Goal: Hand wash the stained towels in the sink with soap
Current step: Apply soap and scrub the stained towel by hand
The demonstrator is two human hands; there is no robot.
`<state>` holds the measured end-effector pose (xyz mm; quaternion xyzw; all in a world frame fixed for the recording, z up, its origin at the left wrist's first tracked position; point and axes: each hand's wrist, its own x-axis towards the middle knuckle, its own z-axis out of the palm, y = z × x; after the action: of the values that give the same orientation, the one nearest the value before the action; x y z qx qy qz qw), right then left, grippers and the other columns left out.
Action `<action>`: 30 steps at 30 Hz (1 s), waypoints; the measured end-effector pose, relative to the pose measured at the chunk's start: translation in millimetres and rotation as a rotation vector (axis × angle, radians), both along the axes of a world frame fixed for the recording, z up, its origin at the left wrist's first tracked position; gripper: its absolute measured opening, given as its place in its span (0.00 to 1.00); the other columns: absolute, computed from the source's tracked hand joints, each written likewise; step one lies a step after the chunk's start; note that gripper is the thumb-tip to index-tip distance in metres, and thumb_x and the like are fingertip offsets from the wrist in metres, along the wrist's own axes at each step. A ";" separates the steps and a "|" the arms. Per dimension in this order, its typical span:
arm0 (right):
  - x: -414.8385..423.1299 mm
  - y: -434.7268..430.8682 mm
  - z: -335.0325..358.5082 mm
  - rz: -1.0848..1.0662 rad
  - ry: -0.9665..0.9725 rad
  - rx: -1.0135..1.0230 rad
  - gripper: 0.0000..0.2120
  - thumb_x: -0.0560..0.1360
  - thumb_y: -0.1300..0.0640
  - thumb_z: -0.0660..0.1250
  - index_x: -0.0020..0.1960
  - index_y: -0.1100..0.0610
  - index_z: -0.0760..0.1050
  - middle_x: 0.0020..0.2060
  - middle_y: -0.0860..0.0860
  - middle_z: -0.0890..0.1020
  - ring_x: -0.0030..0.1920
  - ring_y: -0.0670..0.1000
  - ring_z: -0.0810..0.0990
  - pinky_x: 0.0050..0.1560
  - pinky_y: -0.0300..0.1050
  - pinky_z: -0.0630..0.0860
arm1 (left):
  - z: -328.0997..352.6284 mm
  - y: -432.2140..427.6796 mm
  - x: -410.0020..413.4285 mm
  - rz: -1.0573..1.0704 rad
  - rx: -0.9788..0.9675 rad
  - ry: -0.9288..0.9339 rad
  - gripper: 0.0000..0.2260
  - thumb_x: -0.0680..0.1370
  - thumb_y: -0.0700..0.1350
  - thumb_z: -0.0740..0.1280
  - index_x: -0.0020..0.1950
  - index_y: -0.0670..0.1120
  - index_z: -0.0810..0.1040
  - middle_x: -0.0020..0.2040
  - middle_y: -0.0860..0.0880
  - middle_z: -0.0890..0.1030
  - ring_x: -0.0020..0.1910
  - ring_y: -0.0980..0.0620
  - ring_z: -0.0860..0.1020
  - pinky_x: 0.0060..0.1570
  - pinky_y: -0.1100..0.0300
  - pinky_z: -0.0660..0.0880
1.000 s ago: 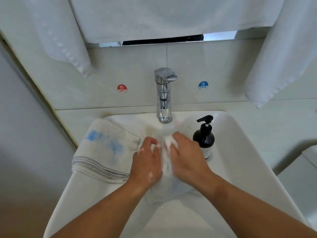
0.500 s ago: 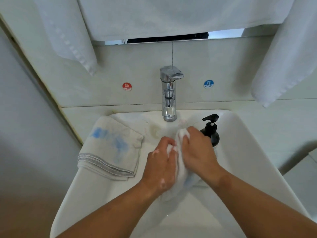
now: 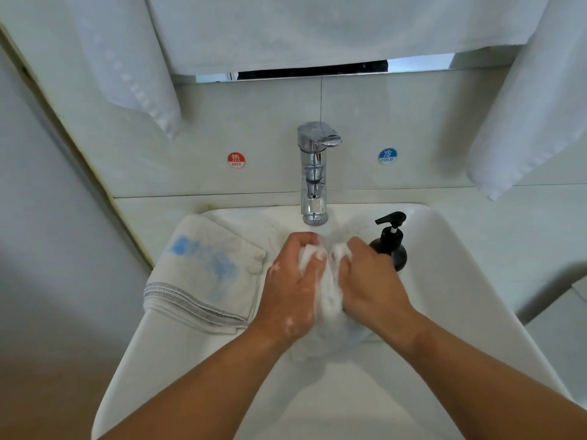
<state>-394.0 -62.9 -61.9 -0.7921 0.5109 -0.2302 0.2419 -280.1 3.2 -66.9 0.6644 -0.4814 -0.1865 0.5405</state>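
Above the counter's [image 3: 495,211] back edge, a round red HOT sticker [image 3: 236,160] and a round blue COLD sticker [image 3: 387,156] marked the pale tiled wall [image 3: 413,122].

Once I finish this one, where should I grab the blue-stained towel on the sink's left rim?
Probably the near grey-striped hem of the blue-stained towel, with your left hand coming from your side. The folded layers end together there, so one pinch should lift them all.

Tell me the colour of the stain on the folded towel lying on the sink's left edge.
Blue, smeared across the folded towel; the head view shows it.
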 end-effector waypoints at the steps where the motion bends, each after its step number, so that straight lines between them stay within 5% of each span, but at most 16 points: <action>1: 0.0 8.2 -1.8 0.068 0.018 -0.016 0.04 0.82 0.56 0.57 0.48 0.54 0.64 0.43 0.57 0.77 0.44 0.61 0.74 0.42 0.48 0.66 | -1.4 -4.1 3.0 0.040 0.018 -0.018 0.05 0.83 0.49 0.61 0.55 0.56 0.75 0.47 0.59 0.81 0.48 0.60 0.79 0.45 0.66 0.73; 5: 7.3 21.8 -1.9 0.146 -0.096 -0.102 0.06 0.81 0.58 0.59 0.46 0.52 0.65 0.39 0.50 0.74 0.40 0.56 0.72 0.39 0.44 0.61 | -17.6 -1.3 12.0 0.072 0.285 -0.122 0.06 0.84 0.47 0.59 0.55 0.52 0.75 0.49 0.52 0.81 0.53 0.47 0.79 0.48 0.57 0.70; 7: 9.1 6.8 1.2 0.039 -0.108 -0.065 0.03 0.82 0.58 0.57 0.49 0.54 0.68 0.40 0.53 0.76 0.43 0.57 0.74 0.41 0.47 0.64 | -16.8 7.1 5.3 -0.034 0.224 -0.166 0.08 0.84 0.51 0.57 0.55 0.53 0.76 0.47 0.54 0.82 0.48 0.53 0.80 0.48 0.55 0.73; 11: -2.7 -7.6 -3.3 -0.021 0.003 0.015 0.06 0.83 0.56 0.55 0.48 0.55 0.66 0.44 0.58 0.78 0.46 0.60 0.76 0.41 0.49 0.66 | 0.7 10.7 -9.2 -0.071 -0.011 -0.086 0.08 0.80 0.53 0.59 0.54 0.56 0.76 0.48 0.62 0.81 0.48 0.63 0.78 0.47 0.68 0.73; 14: -3.9 10.2 -3.1 0.155 0.001 -0.013 0.10 0.82 0.57 0.57 0.41 0.51 0.64 0.39 0.52 0.77 0.38 0.54 0.73 0.36 0.43 0.64 | -3.2 2.5 -1.6 0.042 0.016 -0.145 0.06 0.82 0.50 0.58 0.55 0.55 0.74 0.46 0.57 0.81 0.46 0.60 0.79 0.44 0.72 0.69; 16: 0.9 17.8 -0.5 0.189 -0.081 -0.068 0.14 0.81 0.59 0.59 0.38 0.49 0.62 0.35 0.49 0.74 0.35 0.49 0.71 0.35 0.40 0.66 | -13.5 2.0 5.8 0.072 0.127 -0.231 0.07 0.84 0.48 0.57 0.56 0.53 0.74 0.46 0.54 0.82 0.46 0.53 0.79 0.42 0.66 0.68; 19: 7.7 9.0 1.4 0.064 -0.185 -0.083 0.06 0.81 0.59 0.59 0.46 0.54 0.69 0.39 0.53 0.77 0.41 0.56 0.75 0.39 0.47 0.67 | -18.0 8.9 3.0 -0.047 0.137 -0.273 0.10 0.84 0.51 0.54 0.56 0.53 0.74 0.42 0.56 0.81 0.42 0.54 0.80 0.39 0.61 0.70; 21: 4.1 -3.4 1.8 -0.042 -0.162 -0.036 0.05 0.82 0.57 0.57 0.51 0.57 0.71 0.43 0.56 0.78 0.45 0.59 0.76 0.42 0.49 0.67 | -8.0 11.9 -4.7 -0.083 0.032 -0.188 0.08 0.81 0.53 0.56 0.53 0.56 0.74 0.42 0.60 0.81 0.42 0.60 0.80 0.40 0.67 0.71; 24: -4.9 -4.8 -1.7 -0.004 -0.014 0.006 0.07 0.82 0.56 0.56 0.46 0.55 0.66 0.41 0.54 0.75 0.44 0.58 0.73 0.41 0.48 0.64 | 1.6 5.6 -6.5 -0.034 -0.040 -0.025 0.05 0.82 0.48 0.62 0.55 0.56 0.75 0.48 0.61 0.81 0.47 0.61 0.79 0.47 0.67 0.74; 27: -0.5 15.3 -6.9 0.183 -0.025 -0.072 0.06 0.80 0.57 0.57 0.44 0.53 0.65 0.38 0.50 0.73 0.39 0.55 0.70 0.39 0.45 0.59 | -5.2 -2.7 4.7 0.102 0.111 -0.075 0.05 0.84 0.45 0.61 0.55 0.54 0.74 0.48 0.56 0.81 0.48 0.58 0.79 0.43 0.66 0.70; 30: 8.0 13.2 -2.2 0.133 -0.152 -0.112 0.06 0.81 0.56 0.57 0.44 0.54 0.67 0.37 0.49 0.73 0.40 0.56 0.72 0.39 0.45 0.61 | -15.5 2.3 9.9 0.047 0.249 -0.193 0.06 0.84 0.48 0.58 0.56 0.52 0.74 0.48 0.52 0.82 0.50 0.50 0.80 0.46 0.58 0.70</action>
<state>-386.0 -49.7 -64.2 -0.8168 0.4238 -0.3013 0.2500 -270.2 5.5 -82.4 0.7521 -0.4888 -0.1673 0.4092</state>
